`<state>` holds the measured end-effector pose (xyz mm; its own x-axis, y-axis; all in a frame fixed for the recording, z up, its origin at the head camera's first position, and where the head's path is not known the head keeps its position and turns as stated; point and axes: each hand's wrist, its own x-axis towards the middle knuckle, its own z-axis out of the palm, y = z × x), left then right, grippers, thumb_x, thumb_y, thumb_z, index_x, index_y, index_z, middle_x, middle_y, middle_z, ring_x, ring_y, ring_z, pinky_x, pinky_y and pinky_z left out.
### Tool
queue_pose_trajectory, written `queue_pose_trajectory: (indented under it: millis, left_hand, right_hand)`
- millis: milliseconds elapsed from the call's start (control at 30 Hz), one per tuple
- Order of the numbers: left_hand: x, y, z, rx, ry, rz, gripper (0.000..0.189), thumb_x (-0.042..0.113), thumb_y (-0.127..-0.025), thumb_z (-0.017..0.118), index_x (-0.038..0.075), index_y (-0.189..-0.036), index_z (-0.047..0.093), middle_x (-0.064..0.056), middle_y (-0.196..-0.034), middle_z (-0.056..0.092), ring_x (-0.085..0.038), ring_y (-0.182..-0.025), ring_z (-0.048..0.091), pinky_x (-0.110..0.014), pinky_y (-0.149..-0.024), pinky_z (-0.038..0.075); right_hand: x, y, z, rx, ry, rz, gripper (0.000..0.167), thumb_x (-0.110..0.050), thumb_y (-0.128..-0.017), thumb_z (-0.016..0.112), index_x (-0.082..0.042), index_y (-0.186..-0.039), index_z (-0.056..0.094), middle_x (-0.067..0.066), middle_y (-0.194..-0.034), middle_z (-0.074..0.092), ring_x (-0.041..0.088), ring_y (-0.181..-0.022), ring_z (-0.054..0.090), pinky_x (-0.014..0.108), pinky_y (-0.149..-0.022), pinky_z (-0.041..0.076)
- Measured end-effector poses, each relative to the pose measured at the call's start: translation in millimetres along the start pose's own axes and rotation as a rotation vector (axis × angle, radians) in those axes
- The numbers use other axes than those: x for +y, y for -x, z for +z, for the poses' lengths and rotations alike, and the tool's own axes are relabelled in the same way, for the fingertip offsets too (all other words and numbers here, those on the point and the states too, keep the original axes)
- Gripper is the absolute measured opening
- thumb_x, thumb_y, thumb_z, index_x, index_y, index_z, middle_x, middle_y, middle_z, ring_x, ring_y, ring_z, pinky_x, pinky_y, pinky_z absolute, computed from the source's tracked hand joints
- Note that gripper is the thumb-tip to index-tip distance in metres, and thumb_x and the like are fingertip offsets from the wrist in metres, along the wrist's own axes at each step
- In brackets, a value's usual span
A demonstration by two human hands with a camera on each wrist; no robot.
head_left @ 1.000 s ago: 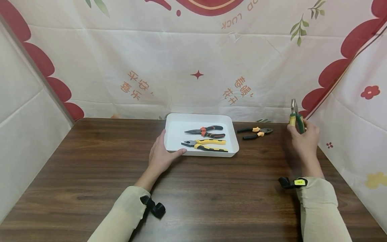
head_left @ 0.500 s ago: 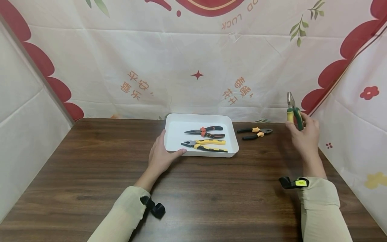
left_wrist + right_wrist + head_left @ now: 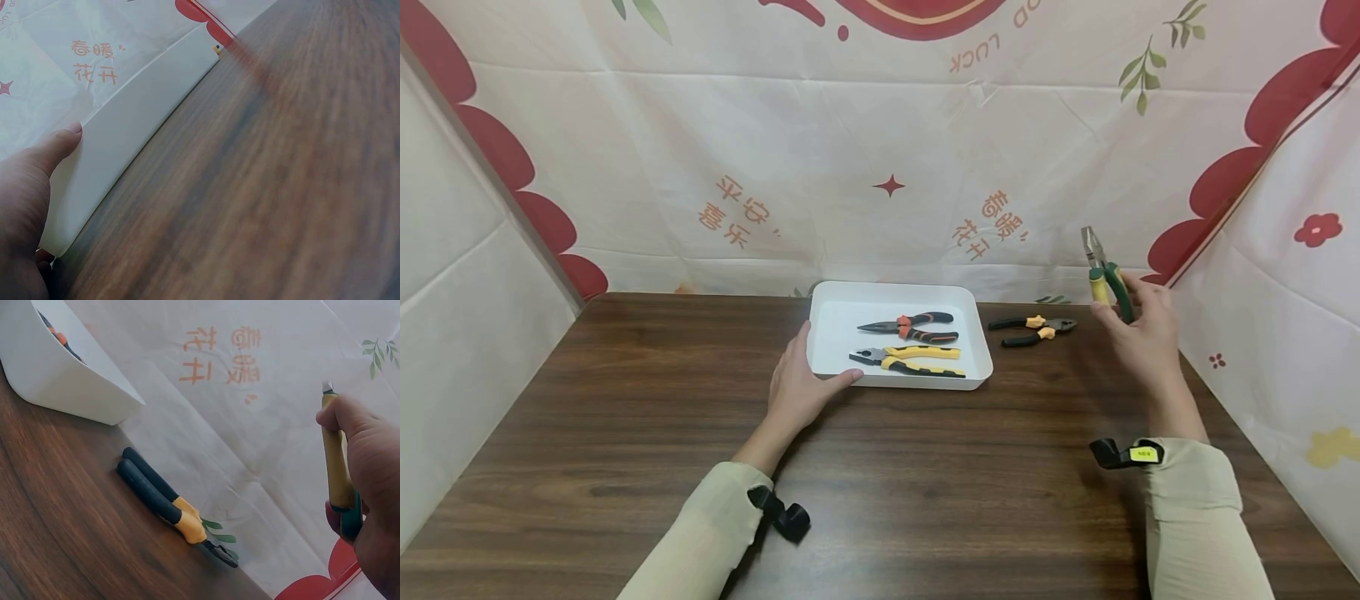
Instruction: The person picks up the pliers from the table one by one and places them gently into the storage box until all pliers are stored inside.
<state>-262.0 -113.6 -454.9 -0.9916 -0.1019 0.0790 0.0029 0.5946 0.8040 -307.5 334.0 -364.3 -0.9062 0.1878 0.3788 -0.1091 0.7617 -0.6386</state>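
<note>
My right hand (image 3: 1142, 333) holds green-and-yellow pliers (image 3: 1108, 279) by the handles, raised above the table's right side with the metal jaws pointing up. In the right wrist view the pliers (image 3: 337, 456) are seen nearly edge-on. My left hand (image 3: 801, 383) grips the near left corner of a white tray (image 3: 835, 300), its thumb along the front wall. Inside the tray lie black-and-orange long-nose pliers (image 3: 917, 335) and yellow-and-black pliers (image 3: 910, 353). Black pliers with light-orange collars (image 3: 1033, 332) lie on the table right of the tray.
The brown wooden table (image 3: 925, 483) meets a printed white cloth (image 3: 820, 167) at its far edge, close behind the tray. More cloth hangs on the left and right. Each wrist wears a black camera strap.
My right hand has lifted the green-and-yellow pliers a little and moved them left, toward the black pliers. The left hand and the tray have stayed in place.
</note>
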Motion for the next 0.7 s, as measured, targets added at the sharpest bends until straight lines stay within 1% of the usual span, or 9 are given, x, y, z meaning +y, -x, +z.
queue_pose_trajectory:
  millis: [100, 200, 400, 567, 700]
  left_hand:
    - [0.2, 0.1, 0.0, 0.0, 0.0, 0.0, 0.117, 0.058, -0.076, 0.081, 0.014, -0.163, 0.018, -0.012, -0.164, 0.033, -0.033, -0.15, 0.035, -0.057, -0.12, 0.031]
    - [0.5, 0.1, -0.1, -0.001, -0.003, -0.004, 0.117, 0.058, -0.076, 0.081, 0.014, -0.163, 0.017, -0.012, -0.164, 0.033, -0.033, -0.15, 0.035, -0.057, -0.12, 0.031]
    - [1.8, 1.2, -0.7, 0.001, 0.003, -0.008, 0.117, 0.059, -0.074, 0.082, 0.015, -0.163, 0.018, -0.011, -0.164, 0.033, -0.033, -0.15, 0.035, -0.057, -0.121, 0.031]
    - [0.7, 0.4, 0.0, 0.004, 0.002, -0.006, 0.117, 0.059, -0.074, 0.082, 0.016, -0.163, 0.018, -0.011, -0.164, 0.033, -0.033, -0.149, 0.036, -0.057, -0.12, 0.032]
    - [0.5, 0.3, 0.2, 0.004, 0.0, -0.004, 0.117, 0.06, -0.074, 0.081, 0.016, -0.162, 0.019, -0.012, -0.163, 0.034, -0.033, -0.149, 0.036, -0.058, -0.119, 0.032]
  right_hand:
    - [-3, 1.5, 2, -0.004, -0.027, -0.045, 0.056, -0.035, -0.098, 0.065, -0.013, -0.148, 0.049, -0.003, -0.121, 0.039, 0.002, -0.105, 0.039, 0.017, -0.082, 0.036]
    - [-6, 2.9, 4, -0.027, -0.048, -0.066, 0.056, -0.032, -0.098, 0.065, -0.015, -0.149, 0.049, -0.009, -0.119, 0.038, 0.001, -0.105, 0.038, 0.02, -0.082, 0.036]
    - [-11, 2.9, 7, -0.099, -0.061, -0.089, 0.06, -0.035, -0.099, 0.064, -0.019, -0.153, 0.045, 0.0, -0.124, 0.039, 0.005, -0.107, 0.038, 0.019, -0.08, 0.037]
    - [-16, 3.7, 10, -0.114, -0.068, -0.109, 0.059, -0.033, -0.098, 0.066, -0.018, -0.152, 0.046, 0.001, -0.125, 0.04, 0.004, -0.106, 0.038, 0.02, -0.08, 0.037]
    - [-21, 4.5, 13, -0.134, -0.086, -0.135, 0.058, -0.029, -0.097, 0.068, -0.018, -0.15, 0.048, 0.004, -0.127, 0.04, 0.009, -0.106, 0.04, 0.021, -0.08, 0.037]
